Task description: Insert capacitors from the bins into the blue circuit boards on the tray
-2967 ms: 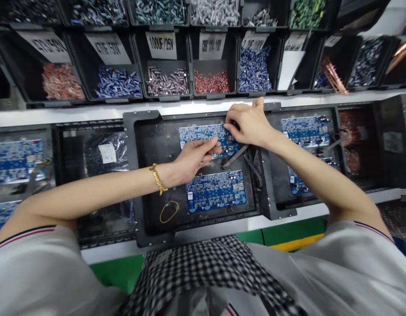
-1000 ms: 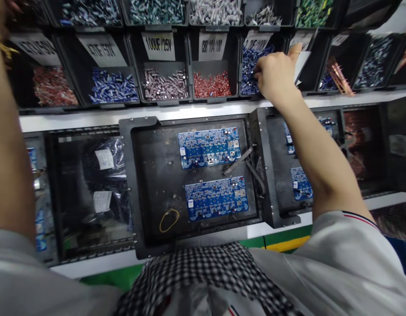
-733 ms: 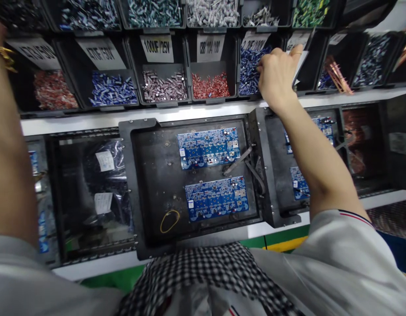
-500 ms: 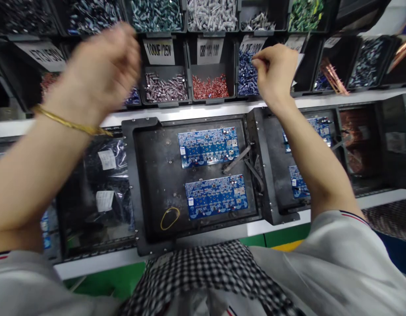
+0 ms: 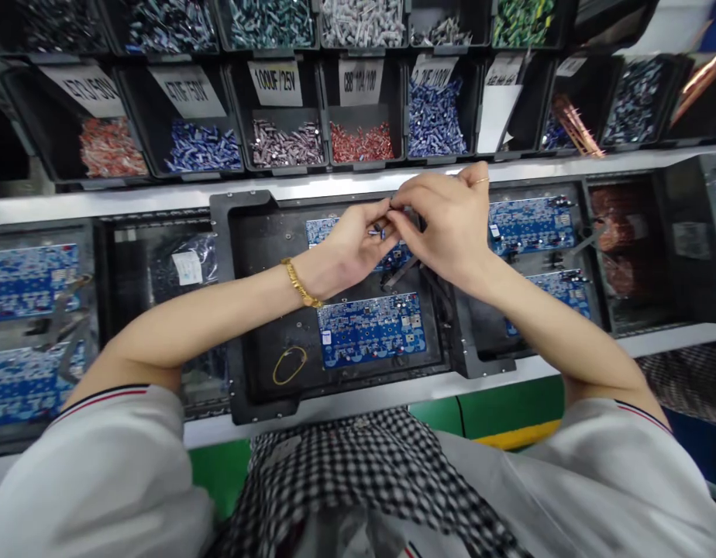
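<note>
My left hand (image 5: 355,246), palm partly up, is curled around small blue components (image 5: 378,232) over the upper blue circuit board (image 5: 320,231). My right hand (image 5: 445,225) meets it there, thumb and forefinger pinched at the left fingertips on something too small to make out. The hands hide much of that board. Below them, a second blue board (image 5: 373,329) lies in the black tray (image 5: 253,310), with a yellow rubber band (image 5: 289,365) to its left. A gray strap (image 5: 400,273) crosses the tray's right part.
Behind the tray stand rows of black bins with small parts, among them red ones (image 5: 361,143), blue ones (image 5: 436,120) and orange ones (image 5: 111,147). Trays with more boards flank this one, at left (image 5: 29,283) and right (image 5: 532,225). Bagged parts (image 5: 198,260) lie to the left.
My left hand has come down and right from the bins, and my right hand down and left from the blue parts bin. They now meet above the upper board.
</note>
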The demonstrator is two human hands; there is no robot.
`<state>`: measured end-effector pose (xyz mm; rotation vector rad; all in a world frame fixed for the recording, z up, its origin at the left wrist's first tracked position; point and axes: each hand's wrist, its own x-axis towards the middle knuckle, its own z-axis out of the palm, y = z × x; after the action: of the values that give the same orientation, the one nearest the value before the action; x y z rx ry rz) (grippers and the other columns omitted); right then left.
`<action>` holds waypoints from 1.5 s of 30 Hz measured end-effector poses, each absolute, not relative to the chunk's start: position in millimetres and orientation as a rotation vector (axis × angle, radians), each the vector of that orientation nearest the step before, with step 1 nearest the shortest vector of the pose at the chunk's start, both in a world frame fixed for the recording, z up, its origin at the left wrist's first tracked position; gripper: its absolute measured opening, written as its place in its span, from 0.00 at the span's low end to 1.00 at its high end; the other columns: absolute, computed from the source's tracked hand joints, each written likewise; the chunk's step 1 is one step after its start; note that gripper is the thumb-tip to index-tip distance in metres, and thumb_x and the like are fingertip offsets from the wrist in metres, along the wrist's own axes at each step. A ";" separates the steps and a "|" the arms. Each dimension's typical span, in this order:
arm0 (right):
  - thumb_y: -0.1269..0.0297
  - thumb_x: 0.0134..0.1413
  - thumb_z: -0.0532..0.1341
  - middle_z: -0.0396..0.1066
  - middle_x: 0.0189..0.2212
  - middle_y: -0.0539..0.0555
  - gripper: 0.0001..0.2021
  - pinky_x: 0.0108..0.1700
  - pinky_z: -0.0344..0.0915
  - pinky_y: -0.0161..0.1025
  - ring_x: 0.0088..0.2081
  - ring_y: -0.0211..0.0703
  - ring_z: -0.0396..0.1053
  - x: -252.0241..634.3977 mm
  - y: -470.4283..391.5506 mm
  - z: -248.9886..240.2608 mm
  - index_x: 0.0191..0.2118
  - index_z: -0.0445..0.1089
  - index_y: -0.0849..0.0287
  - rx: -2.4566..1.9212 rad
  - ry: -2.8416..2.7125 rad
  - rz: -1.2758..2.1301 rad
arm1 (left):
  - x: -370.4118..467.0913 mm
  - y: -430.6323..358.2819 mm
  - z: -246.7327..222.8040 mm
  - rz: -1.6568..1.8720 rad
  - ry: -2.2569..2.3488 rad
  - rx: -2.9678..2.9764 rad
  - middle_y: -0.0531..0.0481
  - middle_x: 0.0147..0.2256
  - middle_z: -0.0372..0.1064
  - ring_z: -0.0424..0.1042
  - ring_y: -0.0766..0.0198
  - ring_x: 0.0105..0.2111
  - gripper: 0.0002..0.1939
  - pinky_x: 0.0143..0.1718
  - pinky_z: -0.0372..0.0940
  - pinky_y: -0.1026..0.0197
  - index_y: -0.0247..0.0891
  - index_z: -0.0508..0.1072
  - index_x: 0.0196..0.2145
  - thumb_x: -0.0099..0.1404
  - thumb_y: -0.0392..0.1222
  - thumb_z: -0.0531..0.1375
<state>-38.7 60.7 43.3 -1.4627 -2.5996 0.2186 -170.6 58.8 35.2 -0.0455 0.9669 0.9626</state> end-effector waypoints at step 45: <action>0.70 0.53 0.51 0.73 0.34 0.52 0.11 0.47 0.43 0.51 0.37 0.44 0.65 -14.7 137.4 -2.7 0.31 0.71 0.60 -0.930 -2.953 0.467 | -200.1 30.4 15.2 0.724 1.139 0.206 0.50 0.25 0.65 0.56 0.79 0.18 0.09 0.17 0.47 0.74 0.26 0.74 0.31 0.67 0.31 0.56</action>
<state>-14.7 137.4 -2.7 -0.9296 -2.9532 0.4668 -200.1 30.4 15.2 0.2057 1.1393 0.7244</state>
